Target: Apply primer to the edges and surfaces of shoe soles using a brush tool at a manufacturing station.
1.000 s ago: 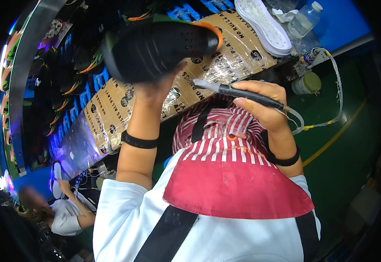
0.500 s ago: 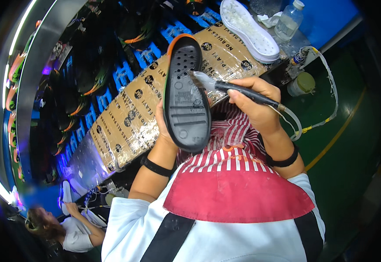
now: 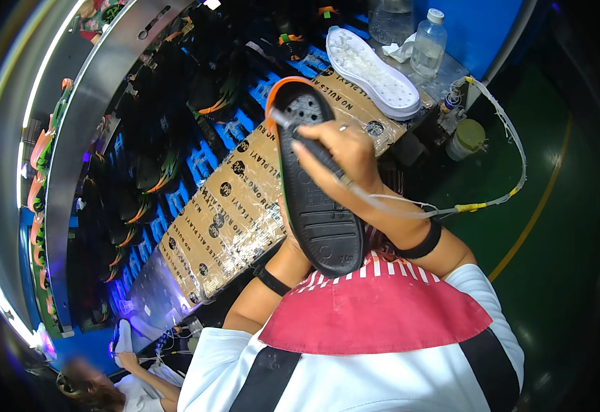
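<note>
In front of me a black shoe sole (image 3: 329, 237) with an orange and green rim is held up, its ribbed, hole-dotted face toward me. My left hand (image 3: 288, 218) grips it from behind by the left edge; most of the fingers are hidden. My right hand (image 3: 348, 152) is closed round the dark handle of a brush (image 3: 327, 162), from which a clear tube runs back along my forearm. The brush's pale, blurred head lies at the sole's orange rim, on the upper left. Whether the bristles touch it, I cannot tell.
A bench covered with printed cardboard (image 3: 207, 237) lies beyond the sole. On it sit a white sole (image 3: 377, 81) with white bits and a clear bottle (image 3: 428, 49). A lidded jar (image 3: 466, 141) and a looping tube (image 3: 517, 147) are right. Dark shoes (image 3: 152, 165) line blue racks; another person (image 3: 138, 391) works lower left.
The brush has moved from the middle of the sole's upper half to its upper left rim, with my right hand now over the sole. The sole has tilted and shifted downward and right.
</note>
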Demonstrator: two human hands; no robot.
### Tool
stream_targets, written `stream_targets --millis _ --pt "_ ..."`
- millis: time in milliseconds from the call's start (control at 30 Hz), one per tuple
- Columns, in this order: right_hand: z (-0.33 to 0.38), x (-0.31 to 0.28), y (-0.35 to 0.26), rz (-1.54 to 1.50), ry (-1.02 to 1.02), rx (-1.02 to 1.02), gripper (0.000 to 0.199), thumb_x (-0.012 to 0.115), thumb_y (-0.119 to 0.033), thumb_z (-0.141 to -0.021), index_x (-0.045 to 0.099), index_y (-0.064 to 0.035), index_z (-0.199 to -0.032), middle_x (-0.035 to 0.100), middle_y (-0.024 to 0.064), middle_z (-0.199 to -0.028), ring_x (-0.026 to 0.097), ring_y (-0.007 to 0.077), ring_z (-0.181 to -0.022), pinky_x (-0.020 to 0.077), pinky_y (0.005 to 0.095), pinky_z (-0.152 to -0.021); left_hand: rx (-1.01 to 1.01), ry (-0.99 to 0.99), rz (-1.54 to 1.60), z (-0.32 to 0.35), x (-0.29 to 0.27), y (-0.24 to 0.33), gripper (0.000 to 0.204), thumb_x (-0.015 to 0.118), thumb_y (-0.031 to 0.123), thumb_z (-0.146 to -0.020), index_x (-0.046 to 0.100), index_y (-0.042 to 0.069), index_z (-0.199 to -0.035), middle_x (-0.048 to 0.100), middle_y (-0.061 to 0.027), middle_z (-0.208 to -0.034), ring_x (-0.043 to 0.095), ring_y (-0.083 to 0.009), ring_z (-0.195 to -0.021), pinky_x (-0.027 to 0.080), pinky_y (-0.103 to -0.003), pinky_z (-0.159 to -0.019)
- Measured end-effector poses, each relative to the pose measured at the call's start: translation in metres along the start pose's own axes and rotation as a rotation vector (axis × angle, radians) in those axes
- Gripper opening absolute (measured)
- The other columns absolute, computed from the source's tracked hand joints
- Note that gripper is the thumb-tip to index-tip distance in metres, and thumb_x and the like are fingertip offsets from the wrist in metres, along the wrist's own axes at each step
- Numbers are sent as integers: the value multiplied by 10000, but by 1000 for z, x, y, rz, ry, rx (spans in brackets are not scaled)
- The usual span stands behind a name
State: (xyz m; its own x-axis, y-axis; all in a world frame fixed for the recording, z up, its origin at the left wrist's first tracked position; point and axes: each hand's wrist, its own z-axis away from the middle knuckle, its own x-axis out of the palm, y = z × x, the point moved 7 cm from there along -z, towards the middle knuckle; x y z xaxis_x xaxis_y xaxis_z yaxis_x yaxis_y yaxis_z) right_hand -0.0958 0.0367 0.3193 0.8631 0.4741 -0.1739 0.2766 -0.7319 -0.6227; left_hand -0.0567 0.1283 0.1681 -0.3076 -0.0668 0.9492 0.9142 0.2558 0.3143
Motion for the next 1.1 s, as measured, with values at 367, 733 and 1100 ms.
stream_targets --millis 367,733,1100 --pt "-5 -14 0 16 -30 68 177 704 -48 -725 639 1 -881 633 119 -710 615 243 -604 461 308 -558 57 40 -12 -4 -10 11 875 477 708 -760 350 94 -1371 443 -218 -1309 489 -402 -1152 428 -506 -965" --pt "-6 -18 -21 20 -76 -58 173 695 -35 -700 621 -6 -853 611 118 -689 606 259 -599 458 320 -537 130 95 -39 0 -16 20 879 486 711 -753 349 104 -1374 437 -204 -1323 488 -383 -1161 413 -497 -984" --pt "7 -18 -19 -63 -92 -82 187 703 -10 -680 625 -3 -849 614 119 -670 595 258 -567 454 321 -526 250 152 -113 6 -13 36 875 508 700 -744 353 117 -1379 443 -157 -1342 478 -318 -1195 375 -475 -1026"
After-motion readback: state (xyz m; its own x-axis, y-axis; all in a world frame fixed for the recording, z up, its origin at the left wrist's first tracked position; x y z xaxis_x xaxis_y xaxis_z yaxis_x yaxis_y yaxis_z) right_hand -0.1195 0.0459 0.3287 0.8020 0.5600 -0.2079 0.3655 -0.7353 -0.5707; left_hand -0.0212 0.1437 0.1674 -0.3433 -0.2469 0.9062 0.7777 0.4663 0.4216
